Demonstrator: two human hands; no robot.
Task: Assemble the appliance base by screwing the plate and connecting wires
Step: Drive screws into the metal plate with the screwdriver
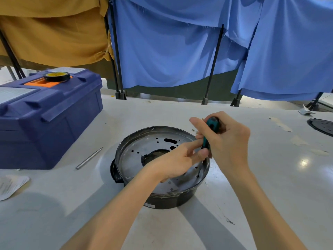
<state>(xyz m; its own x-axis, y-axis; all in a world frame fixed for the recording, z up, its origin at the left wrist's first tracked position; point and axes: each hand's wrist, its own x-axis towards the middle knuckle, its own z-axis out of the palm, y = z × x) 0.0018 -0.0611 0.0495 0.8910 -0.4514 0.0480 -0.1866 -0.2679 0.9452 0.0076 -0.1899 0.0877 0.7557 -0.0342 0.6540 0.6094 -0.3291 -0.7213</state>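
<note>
A person drives a screw into the metal plate [137,157] of an appliance base [171,201], which sits in the middle of the pale worktop [270,177], plate side up. The right grip [228,139] is clamped round the teal-and-black handle of the single screwdriver [213,124], evidently to supply the turning force. The left grip [178,161] pinches the tool lower down, apparently steadying the shaft so its tip stays in a hole near the plate's right, near edge. The screw itself is too small to make out. The dark housing rests flat, so the plate is reachable from above.

Count: one base, one plate, one screwdriver, two hands at work. No wires can be seen, which suggests the connecting step is not yet done.

To the left stands one blue toolbox [50,123], lid down, with one roll of tape [56,76] on top. One metal pin [89,158] lies between toolbox and base, within easy reach. One dark disc [322,127] lies at the far right edge, and one sheet of paper [10,184] at near left.
</note>
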